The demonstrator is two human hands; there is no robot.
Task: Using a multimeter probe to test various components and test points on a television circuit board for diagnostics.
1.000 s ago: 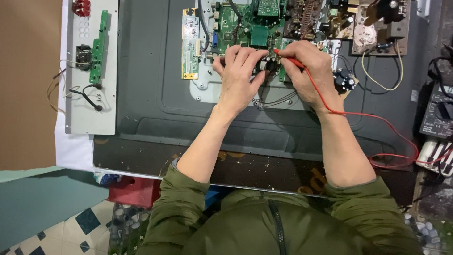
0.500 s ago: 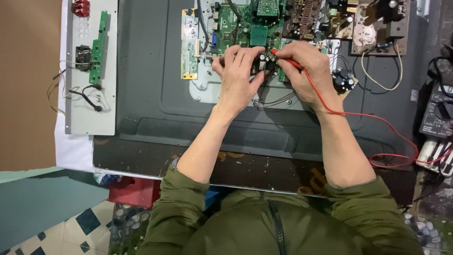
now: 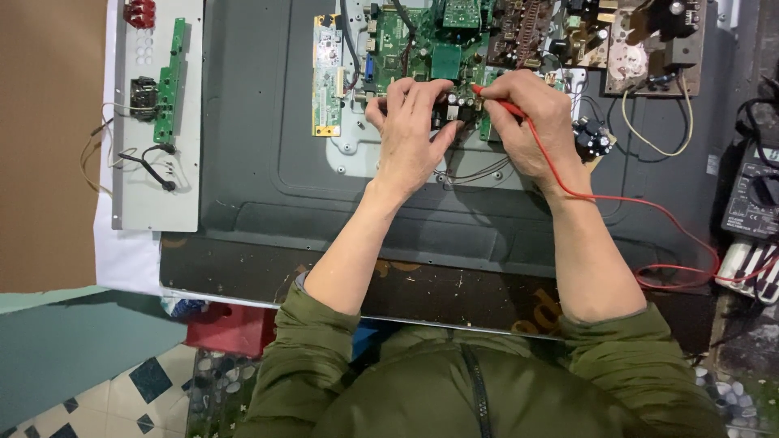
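A green circuit board (image 3: 422,40) is mounted on the dark back panel of a flat screen (image 3: 268,162). My left hand (image 3: 410,134) rests on the board's lower edge, fingers curled over small components; whether it holds anything is hidden. My right hand (image 3: 527,122) pinches a red test probe (image 3: 495,101), its tip touching the board near the black capacitors (image 3: 451,105). A red lead (image 3: 633,203) runs from the probe across my right wrist to the right.
A black multimeter (image 3: 755,195) lies at the right edge. A brown board with a metal part (image 3: 649,40) sits top right. A grey metal strip carrying a narrow green board and loose wires (image 3: 158,113) lies at the left. Tiled floor shows below.
Both hands have stayed on the board; the view has shifted only slightly, and the probe tip remains at the same spot.
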